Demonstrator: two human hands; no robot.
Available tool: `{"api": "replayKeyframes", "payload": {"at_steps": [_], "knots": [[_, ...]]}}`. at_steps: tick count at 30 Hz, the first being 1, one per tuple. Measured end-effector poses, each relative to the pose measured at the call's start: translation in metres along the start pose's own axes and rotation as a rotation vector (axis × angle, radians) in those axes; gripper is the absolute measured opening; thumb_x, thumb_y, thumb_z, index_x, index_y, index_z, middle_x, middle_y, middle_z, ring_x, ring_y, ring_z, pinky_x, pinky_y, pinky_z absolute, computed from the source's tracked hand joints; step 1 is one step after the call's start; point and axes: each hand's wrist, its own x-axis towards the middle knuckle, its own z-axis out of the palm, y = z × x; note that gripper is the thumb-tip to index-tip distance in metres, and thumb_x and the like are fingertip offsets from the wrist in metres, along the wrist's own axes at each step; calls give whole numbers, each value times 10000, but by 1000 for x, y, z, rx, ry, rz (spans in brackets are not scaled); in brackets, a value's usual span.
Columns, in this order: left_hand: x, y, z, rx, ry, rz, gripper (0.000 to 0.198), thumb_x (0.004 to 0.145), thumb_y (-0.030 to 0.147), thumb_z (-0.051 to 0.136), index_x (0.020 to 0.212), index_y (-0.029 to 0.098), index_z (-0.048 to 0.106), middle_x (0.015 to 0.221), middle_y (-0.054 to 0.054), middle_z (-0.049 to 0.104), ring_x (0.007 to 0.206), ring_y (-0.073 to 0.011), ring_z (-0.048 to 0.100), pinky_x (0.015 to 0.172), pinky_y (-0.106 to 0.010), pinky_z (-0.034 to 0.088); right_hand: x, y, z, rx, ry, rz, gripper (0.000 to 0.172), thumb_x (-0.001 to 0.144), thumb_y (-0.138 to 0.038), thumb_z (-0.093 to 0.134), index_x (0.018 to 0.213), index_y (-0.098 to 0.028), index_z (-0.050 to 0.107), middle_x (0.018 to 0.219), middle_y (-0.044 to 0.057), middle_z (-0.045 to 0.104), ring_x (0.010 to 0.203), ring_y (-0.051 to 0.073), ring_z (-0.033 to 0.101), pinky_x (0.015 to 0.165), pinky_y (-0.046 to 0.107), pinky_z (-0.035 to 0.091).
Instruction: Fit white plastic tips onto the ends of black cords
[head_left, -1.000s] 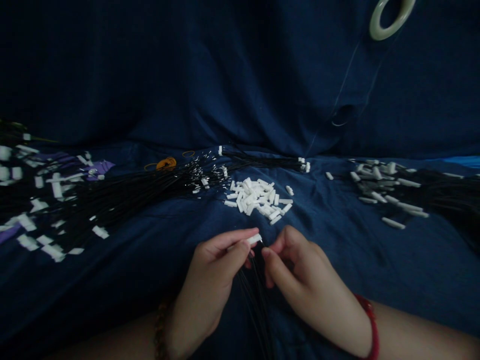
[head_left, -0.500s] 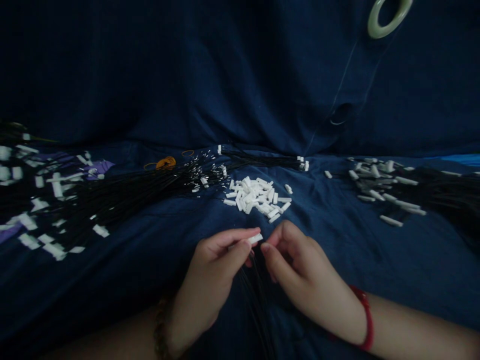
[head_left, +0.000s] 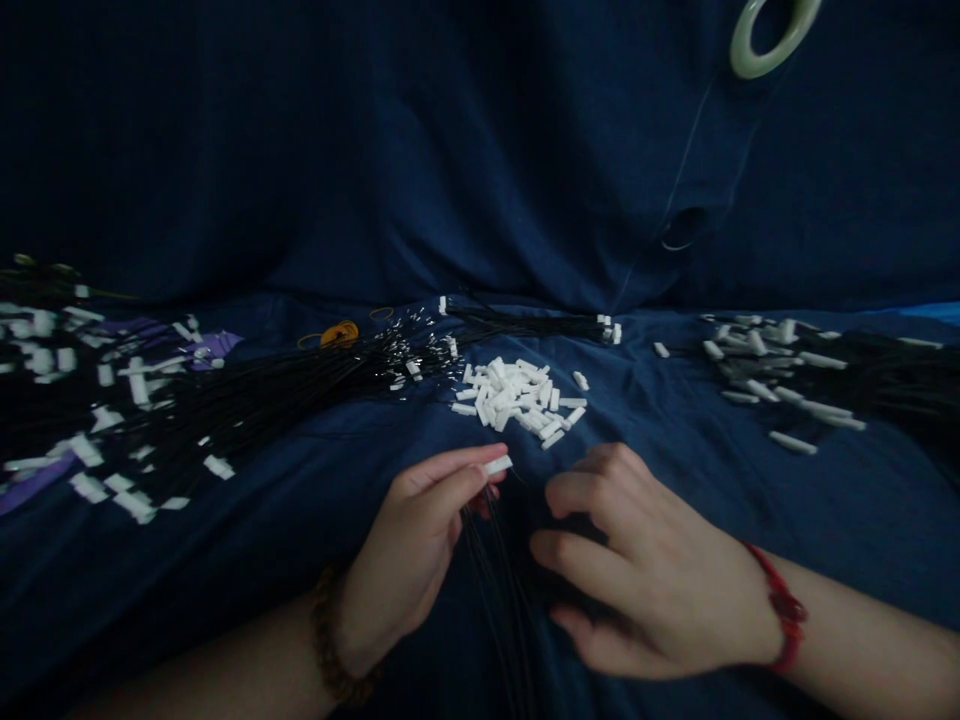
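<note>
My left hand point(head_left: 420, 545) pinches a small white connector housing point(head_left: 497, 465) between thumb and forefinger, low in the middle of the view. Thin black wires point(head_left: 499, 590) run down from under that hand toward me. My right hand point(head_left: 637, 565) hovers just right of the wires, palm down, fingers curled loosely; I cannot make out anything in it. A heap of loose white housings point(head_left: 519, 393) lies on the blue cloth just beyond both hands.
A broad bundle of black wires with white tags point(head_left: 172, 420) spreads at the left. More wires with white housings point(head_left: 787, 375) lie at the right. An orange rubber band point(head_left: 334, 332) sits behind. A pale ring point(head_left: 772, 35) hangs at top right. Dark blue cloth point(head_left: 315, 520) covers everything.
My right hand has drawn back from the connector, turned palm down and dropped toward the wires. The left hand still pinches the white housing and has shifted slightly left.
</note>
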Motion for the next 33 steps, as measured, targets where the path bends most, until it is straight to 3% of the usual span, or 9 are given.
{"api": "replayKeyframes", "payload": {"at_steps": [4, 8, 12, 15, 18, 23, 29, 33], "knots": [[-1, 0, -1, 15, 3, -6, 159, 699, 204, 642, 842, 177, 708, 833, -20, 686, 756, -102, 567, 715, -200, 418, 3, -9, 0, 1, -55, -120, 87, 769, -212, 493, 785, -152, 555, 791, 30, 511, 708, 176, 384, 661, 348, 272], [0, 0, -1, -7, 5, -6, 154, 689, 190, 648, 828, 163, 710, 806, -26, 686, 729, -99, 567, 687, -197, 418, 4, -11, 2, -58, -132, -99, 157, 859, -164, 424, 730, -167, 514, 724, 9, 493, 679, 167, 380, 605, 324, 223], [0, 1, -1, -20, 2, 1, 146, 675, 174, 651, 805, 151, 714, 778, -32, 684, 689, -88, 555, 652, -185, 415, 2, -13, 4, -106, -165, 142, 124, 822, -98, 471, 740, -168, 533, 699, 7, 531, 639, 158, 433, 624, 313, 265], [0, 0, -1, -2, -11, -3, 153, 684, 179, 643, 818, 158, 714, 800, -33, 688, 709, -93, 561, 653, -183, 419, 5, -19, 3, 283, -179, 428, 154, 801, -99, 484, 865, -201, 581, 758, -22, 578, 650, 114, 507, 621, 251, 331], [0, -1, -1, 15, -24, -11, 145, 691, 180, 635, 810, 169, 716, 790, -26, 689, 727, -96, 569, 668, -180, 424, 11, -26, 1, 638, -182, 611, 151, 832, -170, 472, 885, -224, 603, 739, -49, 591, 623, 74, 524, 575, 193, 352], [0, -2, -2, 31, -40, -8, 144, 699, 187, 626, 809, 171, 718, 788, -27, 688, 733, -100, 571, 687, -185, 426, 16, -23, 5, 792, -160, 742, 184, 834, -192, 451, 734, -182, 605, 612, -47, 547, 530, 66, 459, 485, 179, 320], [1, -2, -3, 11, -25, -19, 146, 682, 178, 633, 800, 161, 716, 762, -33, 681, 730, -110, 562, 655, -195, 419, 12, -18, 9, 936, -113, 844, 156, 785, -116, 407, 771, -160, 556, 660, -19, 575, 575, 85, 532, 526, 173, 388], [2, 0, -2, -18, -32, -32, 155, 679, 165, 625, 804, 145, 715, 762, -46, 684, 715, -111, 565, 627, -192, 415, 12, -17, 9, 1106, -92, 978, 128, 766, -104, 380, 789, -157, 494, 579, -42, 491, 484, 66, 463, 446, 151, 365]]}}
